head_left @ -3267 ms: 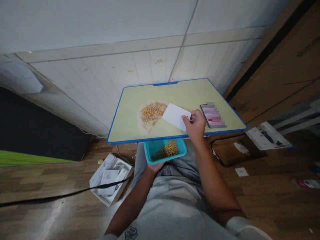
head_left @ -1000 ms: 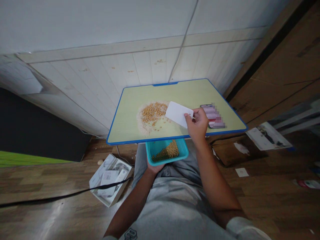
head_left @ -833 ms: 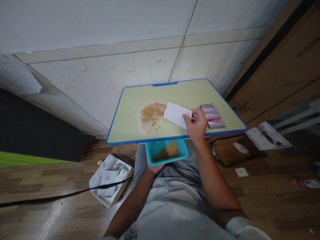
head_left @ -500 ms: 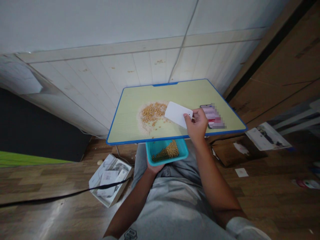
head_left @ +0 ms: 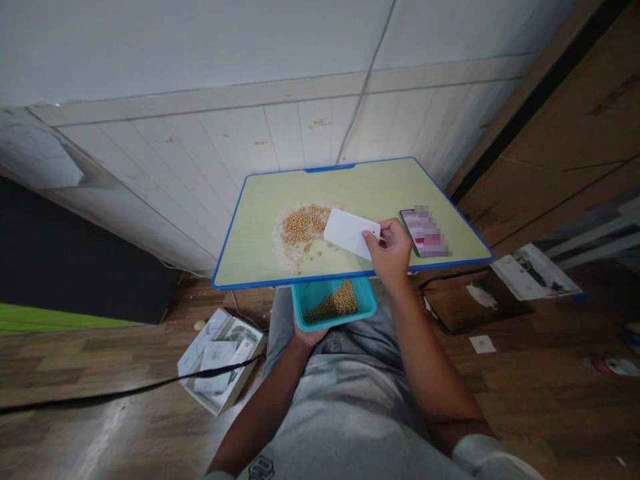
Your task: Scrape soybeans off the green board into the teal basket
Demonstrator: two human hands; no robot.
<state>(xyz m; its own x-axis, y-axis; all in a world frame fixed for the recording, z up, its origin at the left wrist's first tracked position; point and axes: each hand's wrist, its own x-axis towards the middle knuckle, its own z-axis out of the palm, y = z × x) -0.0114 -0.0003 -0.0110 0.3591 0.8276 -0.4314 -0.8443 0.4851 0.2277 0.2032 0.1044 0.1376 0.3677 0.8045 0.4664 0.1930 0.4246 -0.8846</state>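
My right hand (head_left: 393, 250) pinches a flat white scraper (head_left: 350, 233) with a small hole near its gripped end. The scraper's far end reaches the right side of a pile of soybeans (head_left: 303, 225), which lies amid white grains like rice (head_left: 286, 255) on the table. Below the table's front edge, my left hand (head_left: 311, 335) holds a turquoise plastic tray (head_left: 371, 308) from underneath, its fingers mostly hidden. Inside the tray, more soybeans (head_left: 345, 300) are heaped toward the right.
The pale green table (head_left: 373, 187) has a blue rim and stands against the white wall. A phone (head_left: 417, 230) lies on its right part. On the floor, an open white box (head_left: 223, 360) sits to the left and a cardboard box (head_left: 455, 310) to the right.
My right hand and the scraper have shifted slightly left and a little nearer to me, toward the soybeans. The tray and my left hand have stayed in place.
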